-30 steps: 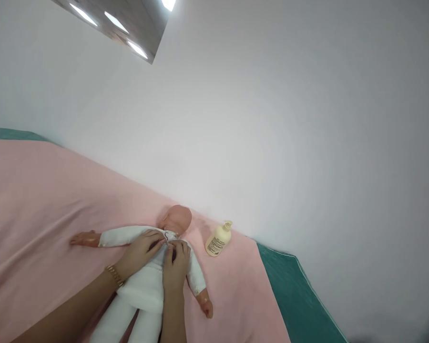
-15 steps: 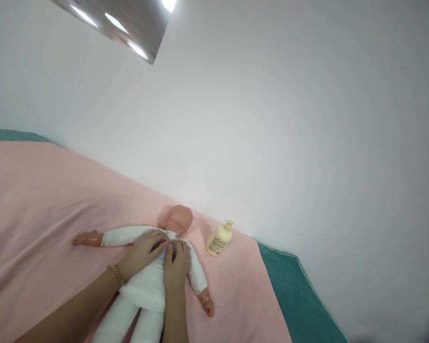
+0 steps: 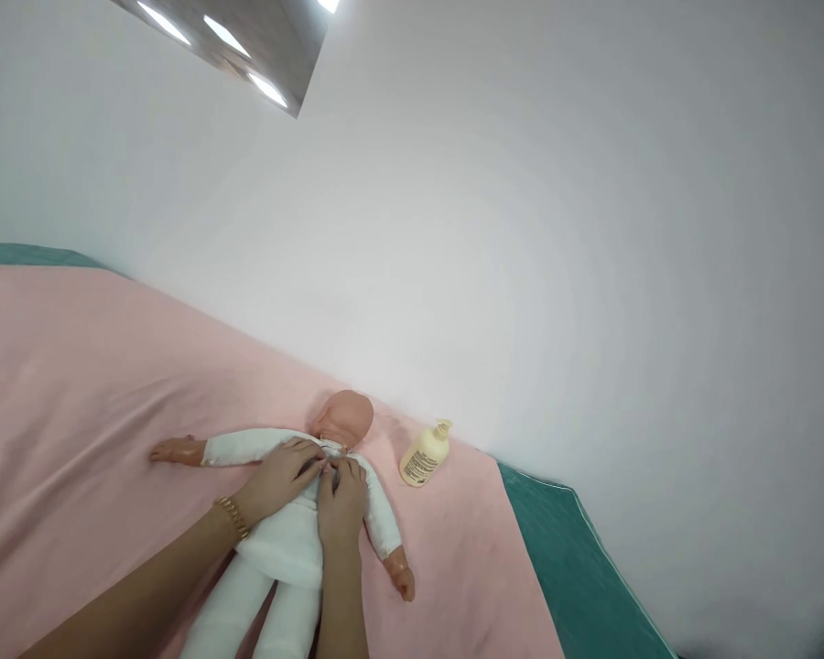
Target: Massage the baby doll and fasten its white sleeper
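A baby doll (image 3: 283, 542) with a white cloth body and smooth plastic head and hands lies stretched out on a pink sheet, arms spread. My left hand (image 3: 281, 478), with a gold bracelet at the wrist, rests on the doll's upper torso just below the neck, fingers slightly bent and spread. Beside it, my right hand (image 3: 343, 503) lies on the other side of the same torso, fingers apart. The two thumbs come close together in the middle. Neither hand has lifted the doll. Part of its upper torso is hidden beneath my hands.
A pale yellow pump bottle (image 3: 426, 455) stands right of the doll's head. The pink sheet (image 3: 75, 366) lies over a green surface (image 3: 563, 540), which shows at the right and far left. Behind rises a white wall (image 3: 522, 229) with a mirror-like panel (image 3: 267, 46) at the top.
The whole view has shifted slightly, so everything sits a little higher and to the right. Both hands stay on the doll's upper torso, with only slight finger movement.
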Demonstrator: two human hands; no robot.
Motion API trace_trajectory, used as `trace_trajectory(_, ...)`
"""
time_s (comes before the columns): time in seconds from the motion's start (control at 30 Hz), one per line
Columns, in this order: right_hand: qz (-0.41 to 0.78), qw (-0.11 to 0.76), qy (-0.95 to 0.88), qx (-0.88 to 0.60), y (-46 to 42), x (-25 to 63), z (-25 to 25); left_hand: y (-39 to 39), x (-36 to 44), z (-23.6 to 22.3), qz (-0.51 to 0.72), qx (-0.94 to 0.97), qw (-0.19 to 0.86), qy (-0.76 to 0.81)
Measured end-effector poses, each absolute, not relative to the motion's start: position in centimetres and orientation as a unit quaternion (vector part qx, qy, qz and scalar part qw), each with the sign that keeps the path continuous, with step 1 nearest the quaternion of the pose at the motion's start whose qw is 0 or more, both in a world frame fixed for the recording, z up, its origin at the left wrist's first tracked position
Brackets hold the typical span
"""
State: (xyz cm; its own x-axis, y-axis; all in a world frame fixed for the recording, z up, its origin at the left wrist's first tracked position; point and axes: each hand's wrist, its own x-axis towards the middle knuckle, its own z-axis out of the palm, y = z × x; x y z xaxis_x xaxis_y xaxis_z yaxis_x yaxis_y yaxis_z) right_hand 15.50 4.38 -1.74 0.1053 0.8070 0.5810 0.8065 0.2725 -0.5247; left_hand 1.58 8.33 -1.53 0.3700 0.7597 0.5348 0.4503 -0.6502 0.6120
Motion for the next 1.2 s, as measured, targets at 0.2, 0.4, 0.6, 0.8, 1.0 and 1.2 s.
trace_trajectory(0.2,0.005,0.456,-0.671,-0.584,4.2,15.7,-2.0,8.3,1.5,-2.1,0.429,0.808,0.164,0.370)
trace_trajectory(0.4,0.015,0.429,-0.670,-0.605,4.5,15.6,-2.1,8.5,1.7,-2.3,0.409,0.821,0.156,0.366)
trace_trajectory(0.6,0.009,0.419,-0.666,-0.618,4.6,15.4,-2.1,8.5,1.8,-2.3,0.415,0.818,0.152,0.367)
trace_trajectory(0.8,0.013,0.430,-0.677,-0.597,4.3,15.8,-2.0,8.8,1.6,-2.8,0.416,0.817,0.144,0.373)
trace_trajectory(1.0,0.012,0.407,-0.669,-0.621,5.1,15.9,-3.1,8.6,1.7,-2.8,0.430,0.808,0.145,0.376)
trace_trajectory(1.2,0.022,0.421,-0.665,-0.616,5.1,15.8,-3.0,8.5,1.6,-2.5,0.435,0.804,0.157,0.372)
